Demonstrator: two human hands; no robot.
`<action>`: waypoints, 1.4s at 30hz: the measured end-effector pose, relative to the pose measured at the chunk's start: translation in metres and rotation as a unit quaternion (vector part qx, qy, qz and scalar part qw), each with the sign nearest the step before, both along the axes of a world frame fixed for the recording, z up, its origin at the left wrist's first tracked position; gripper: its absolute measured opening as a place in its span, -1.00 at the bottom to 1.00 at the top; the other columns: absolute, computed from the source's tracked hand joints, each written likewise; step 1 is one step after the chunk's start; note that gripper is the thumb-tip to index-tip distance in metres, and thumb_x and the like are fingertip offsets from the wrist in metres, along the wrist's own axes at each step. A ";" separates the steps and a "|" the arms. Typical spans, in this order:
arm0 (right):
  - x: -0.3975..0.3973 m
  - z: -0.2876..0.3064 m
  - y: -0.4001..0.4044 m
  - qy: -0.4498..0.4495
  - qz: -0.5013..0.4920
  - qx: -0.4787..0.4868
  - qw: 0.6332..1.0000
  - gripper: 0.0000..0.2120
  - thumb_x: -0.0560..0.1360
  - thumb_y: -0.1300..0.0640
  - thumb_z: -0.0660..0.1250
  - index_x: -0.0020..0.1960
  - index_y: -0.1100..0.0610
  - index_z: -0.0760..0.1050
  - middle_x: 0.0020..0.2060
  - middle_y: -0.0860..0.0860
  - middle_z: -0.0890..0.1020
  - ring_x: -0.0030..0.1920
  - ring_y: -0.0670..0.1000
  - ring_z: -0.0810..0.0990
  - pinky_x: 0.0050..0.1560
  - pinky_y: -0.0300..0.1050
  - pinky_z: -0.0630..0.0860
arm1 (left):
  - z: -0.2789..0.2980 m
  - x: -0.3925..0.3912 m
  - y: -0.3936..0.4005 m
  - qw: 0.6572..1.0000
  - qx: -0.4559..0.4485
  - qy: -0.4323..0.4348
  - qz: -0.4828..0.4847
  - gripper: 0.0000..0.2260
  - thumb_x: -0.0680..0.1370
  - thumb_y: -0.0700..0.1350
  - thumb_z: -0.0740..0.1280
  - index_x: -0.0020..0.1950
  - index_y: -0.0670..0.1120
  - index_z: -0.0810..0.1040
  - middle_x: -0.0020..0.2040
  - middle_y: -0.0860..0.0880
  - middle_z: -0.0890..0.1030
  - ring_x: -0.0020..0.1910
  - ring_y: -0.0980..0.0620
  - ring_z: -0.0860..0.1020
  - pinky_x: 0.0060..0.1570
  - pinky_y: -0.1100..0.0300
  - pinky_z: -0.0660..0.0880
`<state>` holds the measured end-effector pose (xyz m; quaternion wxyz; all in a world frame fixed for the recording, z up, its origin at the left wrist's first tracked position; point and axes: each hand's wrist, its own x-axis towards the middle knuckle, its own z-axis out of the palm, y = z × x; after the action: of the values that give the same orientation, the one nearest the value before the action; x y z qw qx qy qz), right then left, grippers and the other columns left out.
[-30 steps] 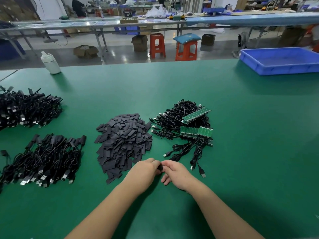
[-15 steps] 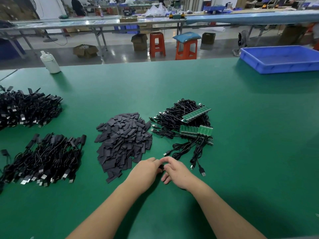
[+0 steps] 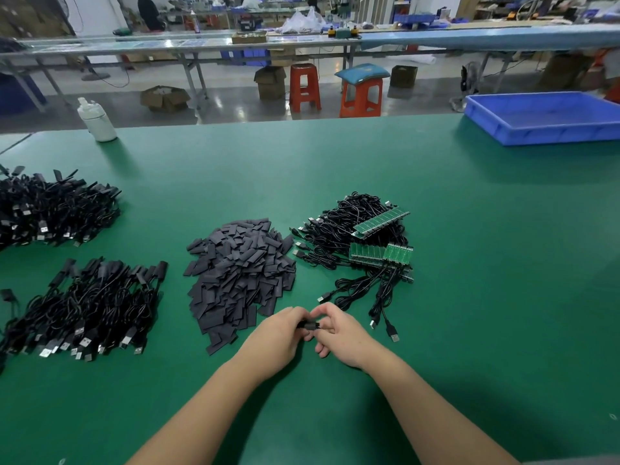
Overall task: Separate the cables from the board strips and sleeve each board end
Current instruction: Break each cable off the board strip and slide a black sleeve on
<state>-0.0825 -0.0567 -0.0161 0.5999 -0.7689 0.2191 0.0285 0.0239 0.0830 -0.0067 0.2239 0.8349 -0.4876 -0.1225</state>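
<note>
My left hand [image 3: 278,337] and my right hand [image 3: 339,333] meet near the table's front middle, both pinching a small black sleeve piece [image 3: 308,325] between their fingertips. What is inside the piece is hidden by my fingers. Behind my left hand lies a heap of dark grey sleeves [image 3: 240,273]. To the right of it sits a tangle of black cables with green board strips [image 3: 380,255] still joined. Another strip [image 3: 380,223] lies on top of that tangle.
Two piles of black finished cables lie at the left, one near [image 3: 87,307] and one farther back [image 3: 50,209]. A white bottle [image 3: 97,120] stands at the far left edge. A blue tray [image 3: 543,117] sits at the far right on the green table [image 3: 486,297].
Both hands stayed together at the same spot. My fingers shifted slightly on the black piece, which now shows more between the fingertips.
</note>
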 end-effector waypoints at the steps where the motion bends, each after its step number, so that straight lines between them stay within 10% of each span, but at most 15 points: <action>1: 0.000 0.000 0.001 -0.002 -0.002 0.004 1.000 -0.79 0.56 0.29 0.22 0.13 0.05 0.40 -0.17 0.01 0.67 -0.29 -0.03 0.60 -0.19 -0.12 0.61 | 0.000 0.000 0.002 1.000 -0.014 0.008 0.013 -0.87 0.60 -0.11 0.28 0.13 -0.02 0.50 0.03 0.05 0.57 0.02 0.03 0.53 0.02 0.13 0.47; 18: 0.001 0.024 0.004 0.027 0.021 0.055 0.998 -0.80 0.66 0.21 0.21 0.23 0.25 0.51 -0.14 0.05 0.68 -0.25 -0.07 0.59 -0.10 -0.19 0.61 | 0.010 -0.005 0.006 0.986 -0.107 0.043 0.117 -0.65 0.58 -0.08 0.34 0.38 0.02 0.48 0.08 0.09 0.62 -0.02 0.11 0.59 0.05 0.22 0.49; 24: 0.006 0.047 -0.002 -0.039 -0.111 0.103 0.988 -0.86 0.65 0.18 0.24 0.15 0.21 0.50 -0.07 0.08 0.73 -0.15 0.06 0.72 -0.08 -0.09 0.66 | 0.013 -0.029 0.006 0.843 -0.222 0.437 0.223 -0.69 0.63 0.01 0.26 0.34 -0.05 0.50 0.06 0.02 0.69 0.03 0.08 0.66 0.05 0.19 0.59; 28: 0.013 0.064 -0.005 -0.124 -0.169 0.201 0.957 -0.82 0.65 0.23 0.23 0.21 0.30 0.43 -0.05 0.13 0.73 -0.12 0.06 0.72 -0.13 -0.16 0.65 | 0.009 -0.050 0.005 0.839 -0.204 0.475 0.171 -0.67 0.58 -0.08 0.36 0.34 -0.06 0.48 0.15 -0.02 0.66 0.15 0.05 0.62 0.27 0.09 0.49; 35: 0.026 0.073 0.002 -0.180 -0.210 0.361 0.891 -0.86 0.65 0.32 0.20 0.18 0.34 0.37 -0.06 0.24 0.71 -0.06 0.13 0.72 -0.11 -0.08 0.66 | 0.014 -0.058 -0.002 0.839 -0.212 0.466 0.183 -0.90 0.61 -0.20 0.33 0.04 -0.19 0.62 -0.23 -0.10 0.65 -0.30 0.08 0.59 -0.30 0.27 0.48; 39: 0.028 0.076 -0.005 -0.143 -0.179 0.224 0.947 -0.90 0.58 0.25 0.34 0.09 0.24 0.53 -0.02 0.17 0.71 0.01 0.07 0.71 0.00 -0.11 0.65 | 0.022 -0.046 0.002 0.826 -0.212 0.488 0.187 -0.88 0.61 -0.19 0.32 -0.04 -0.18 0.64 -0.25 -0.12 0.64 -0.30 -0.03 0.61 -0.26 0.13 0.52; 42: 0.020 0.076 -0.028 -0.074 -0.150 -0.145 0.975 -0.86 0.58 0.10 0.35 0.13 0.06 0.58 0.02 -0.03 0.68 0.04 -0.05 0.64 0.11 -0.15 0.55 | 0.030 -0.009 0.018 0.873 -0.207 0.378 0.229 -0.88 0.59 -0.07 0.37 -0.10 0.00 0.69 -0.27 -0.04 0.69 -0.34 0.07 0.59 -0.27 0.15 0.51</action>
<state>-0.0627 -0.0842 0.0594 0.4940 -0.8061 0.2888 -0.1511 0.0152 0.1005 0.0238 0.5805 0.7478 -0.1757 -0.2701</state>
